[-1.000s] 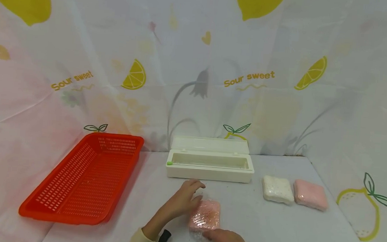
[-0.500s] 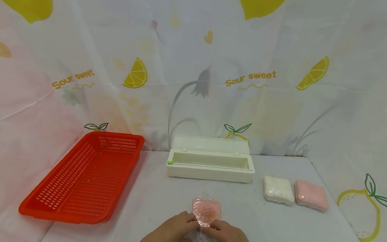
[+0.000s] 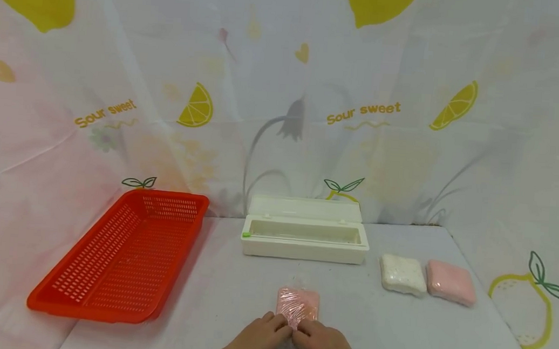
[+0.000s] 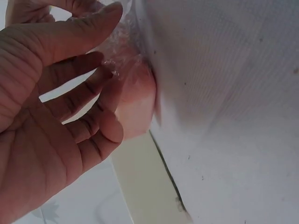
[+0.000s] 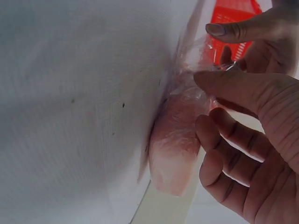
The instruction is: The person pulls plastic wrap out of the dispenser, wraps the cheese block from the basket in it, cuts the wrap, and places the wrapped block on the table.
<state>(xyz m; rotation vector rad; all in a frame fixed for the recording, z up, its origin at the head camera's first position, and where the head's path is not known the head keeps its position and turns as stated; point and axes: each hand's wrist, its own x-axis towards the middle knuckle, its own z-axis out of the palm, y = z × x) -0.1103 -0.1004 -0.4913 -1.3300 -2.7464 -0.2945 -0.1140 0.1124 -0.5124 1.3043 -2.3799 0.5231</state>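
Note:
A pink square block (image 3: 298, 301) lies on the table at the front, in shiny clear plastic wrap (image 5: 187, 70). Both hands are at its near edge, side by side. My left hand (image 3: 257, 338) pinches the loose wrap between thumb and fingers. The wrap also runs between the thumb and bent fingers of my right hand (image 3: 323, 346). In the left wrist view the block's side (image 4: 135, 109) shows beyond the fingertips, with film bunched above it. The hands hide part of the gathered film in the head view.
A white wrap dispenser box (image 3: 303, 251) with raised lid and green slider (image 3: 246, 234) stands behind the block. A red perforated basket (image 3: 164, 291) is at left. To the right lie a wrapped white block (image 3: 403, 274) and a wrapped pink block (image 3: 450, 282). Printed cloth hangs behind.
My left hand has come from the block's upper left side down to its near edge, beside the right hand. Both hands have drawn closer together on the wrap.

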